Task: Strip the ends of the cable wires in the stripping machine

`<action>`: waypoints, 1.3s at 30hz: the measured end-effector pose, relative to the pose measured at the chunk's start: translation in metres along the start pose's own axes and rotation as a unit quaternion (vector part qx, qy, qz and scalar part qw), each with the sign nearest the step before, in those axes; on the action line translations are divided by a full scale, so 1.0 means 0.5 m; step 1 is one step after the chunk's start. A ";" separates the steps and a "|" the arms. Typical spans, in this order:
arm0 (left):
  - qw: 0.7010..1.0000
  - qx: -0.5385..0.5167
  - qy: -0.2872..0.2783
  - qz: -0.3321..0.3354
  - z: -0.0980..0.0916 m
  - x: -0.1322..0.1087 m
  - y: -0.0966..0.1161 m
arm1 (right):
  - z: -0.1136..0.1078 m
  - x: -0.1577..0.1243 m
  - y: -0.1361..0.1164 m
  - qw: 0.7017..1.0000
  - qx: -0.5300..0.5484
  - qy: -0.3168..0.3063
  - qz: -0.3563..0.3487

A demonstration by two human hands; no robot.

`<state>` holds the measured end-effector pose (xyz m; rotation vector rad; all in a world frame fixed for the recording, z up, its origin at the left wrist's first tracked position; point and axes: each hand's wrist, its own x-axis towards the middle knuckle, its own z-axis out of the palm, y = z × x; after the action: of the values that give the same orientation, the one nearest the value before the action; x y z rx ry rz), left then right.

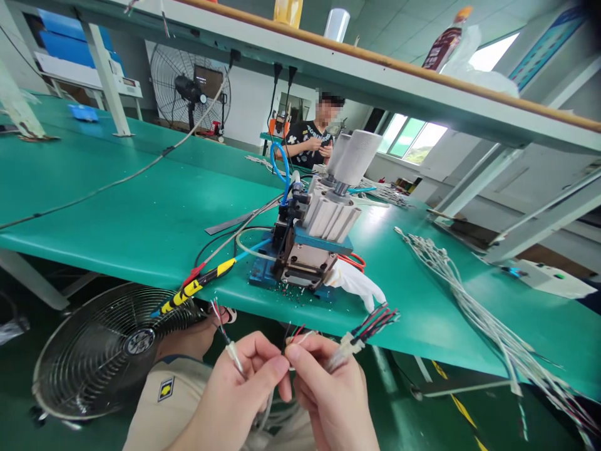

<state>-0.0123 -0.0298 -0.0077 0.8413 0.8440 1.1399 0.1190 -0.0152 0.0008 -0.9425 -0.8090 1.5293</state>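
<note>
Both hands raised in front of the near edge of the surface (122, 200), fingertips almost meeting. Left hand (251, 376): thumb and forefinger pinched together at some thin wires (299, 333), black, red and white; the exact grip is hidden by the fingers. A grey cable (235, 357) also runs through this hand, its coloured ends fanned upward past the knuckles. Right hand (328, 379): closed around a cable bundle (346, 346), many red, black and green ends sticking out to the right; its thumb and forefinger press at the same thin wires, between the two hands.

Just beyond, a machine (323, 219) with upright metal cylinders stands on the green surface, scraps of wire covering (300, 294) scattered at its foot. White cloth (359, 282) hangs from its right side. A yellow-and-black wrapped hose (201, 287) leads off its left and over the edge.

Farther right, a long sheaf of grey cables (441, 263) lies across the surface, ends drooping over the side. Low at left, a round floor fan (141, 341). Overhead, a shelf (375, 69) carrying a dark bottle (444, 47). Across the way, a co-worker (307, 144) in a dark printed shirt, hands close together.
</note>
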 end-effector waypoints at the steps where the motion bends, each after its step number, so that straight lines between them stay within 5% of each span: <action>1: 1.000 0.009 0.003 0.001 0.000 0.000 0.000 | 0.004 -0.001 -0.008 1.000 -0.002 -0.001 -0.005; 12: 0.996 0.035 0.070 0.038 0.008 0.005 0.002 | 0.010 0.001 -0.009 0.998 0.001 -0.009 -0.065; 17: 1.000 0.027 0.001 0.003 0.000 0.006 -0.004 | 0.010 0.004 -0.017 1.000 0.021 0.002 -0.005; 24: 1.000 -0.011 -0.015 -0.004 -0.005 0.008 -0.007 | 0.002 0.009 -0.003 0.998 0.043 -0.016 0.052; 39: 0.995 0.068 -0.060 0.030 -0.023 0.000 -0.007 | -0.003 0.025 -0.051 0.998 -0.026 -0.060 0.019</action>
<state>-0.0212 -0.0292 -0.0161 1.0425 0.8071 1.0810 0.1308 0.0011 0.0209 -0.9147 -0.9241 1.6172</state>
